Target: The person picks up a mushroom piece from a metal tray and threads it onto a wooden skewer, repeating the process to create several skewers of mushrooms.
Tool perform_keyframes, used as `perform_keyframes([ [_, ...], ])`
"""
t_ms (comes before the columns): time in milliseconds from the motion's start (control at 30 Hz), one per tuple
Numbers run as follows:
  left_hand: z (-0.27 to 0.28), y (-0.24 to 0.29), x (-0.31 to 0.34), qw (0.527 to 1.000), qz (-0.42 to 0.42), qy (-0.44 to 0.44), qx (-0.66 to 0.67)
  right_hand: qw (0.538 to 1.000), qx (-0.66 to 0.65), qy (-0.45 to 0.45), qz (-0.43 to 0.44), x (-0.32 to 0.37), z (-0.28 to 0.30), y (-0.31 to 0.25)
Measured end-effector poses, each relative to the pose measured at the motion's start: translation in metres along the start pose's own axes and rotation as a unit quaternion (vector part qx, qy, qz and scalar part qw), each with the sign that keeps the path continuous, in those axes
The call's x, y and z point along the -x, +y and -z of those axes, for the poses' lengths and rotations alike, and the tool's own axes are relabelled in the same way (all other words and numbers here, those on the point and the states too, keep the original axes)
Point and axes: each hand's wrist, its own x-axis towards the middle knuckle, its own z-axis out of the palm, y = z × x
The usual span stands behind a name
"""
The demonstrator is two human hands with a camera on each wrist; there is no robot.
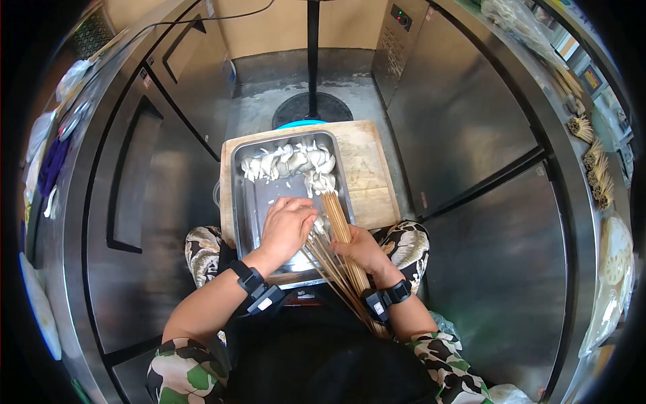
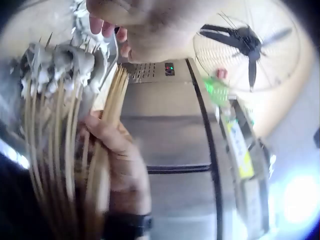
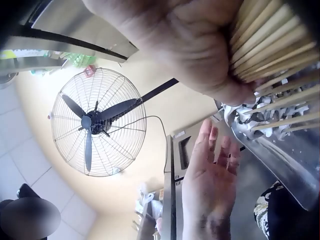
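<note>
My right hand (image 1: 367, 252) grips a thick bundle of bamboo skewers (image 1: 340, 219), points facing away from me. Beside that bundle lie several loaded skewers (image 2: 57, 130), threaded with white and grey soft food pieces (image 2: 67, 67) near their tips. My left hand (image 1: 288, 229) hovers over the near part of the metal tray (image 1: 239, 202), close to those loaded tips. In the right wrist view the left hand's fingers (image 3: 203, 140) look extended, with nothing between them. More white and grey pieces (image 1: 289, 161) are heaped at the tray's far end.
The tray stands on a wooden board (image 1: 370, 168) in front of my knees. Steel cabinets rise at left (image 1: 148, 182) and right (image 1: 464, 101). Behind the board stands a black pole on a round base (image 1: 313, 108). More skewer bundles (image 1: 595, 161) lie on the right counter.
</note>
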Motion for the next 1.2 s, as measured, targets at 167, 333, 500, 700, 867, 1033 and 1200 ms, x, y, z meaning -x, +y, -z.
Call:
perform_keyframes([
  [167, -0.006, -0.012, -0.007, 0.999, -0.012, -0.024, 0.02, 0.984, -0.177, -0.017, -0.029, 0.013, 0.006, -0.02],
  [333, -0.032, -0.045, -0.032, 0.961, 0.14, -0.044, 0.235, 0.963, -0.25, -0.063, -0.072, 0.008, 0.012, -0.008],
  [500, -0.046, -0.087, -0.078, 0.817, 0.396, -0.038, 0.417, 0.957, -0.267, -0.072, -0.092, 0.005, 0.013, -0.008],
  [700, -0.076, -0.117, -0.111, 0.705, 0.524, -0.098, 0.468, 0.949, -0.288, -0.089, -0.089, 0.003, 0.011, -0.015],
  [867, -0.09, -0.131, -0.115, 0.677, 0.535, -0.1, 0.495, 0.946, -0.302, -0.091, -0.078, 0.001, 0.011, -0.009],
  [1033, -0.06, -0.103, -0.101, 0.689, 0.46, -0.067, 0.556, 0.949, -0.293, -0.095, -0.072, -0.002, 0.013, -0.002],
  [1200, -0.011, -0.069, -0.078, 0.669, 0.378, -0.039, 0.639, 0.955, -0.277, -0.08, -0.064, -0.003, 0.009, 0.003],
])
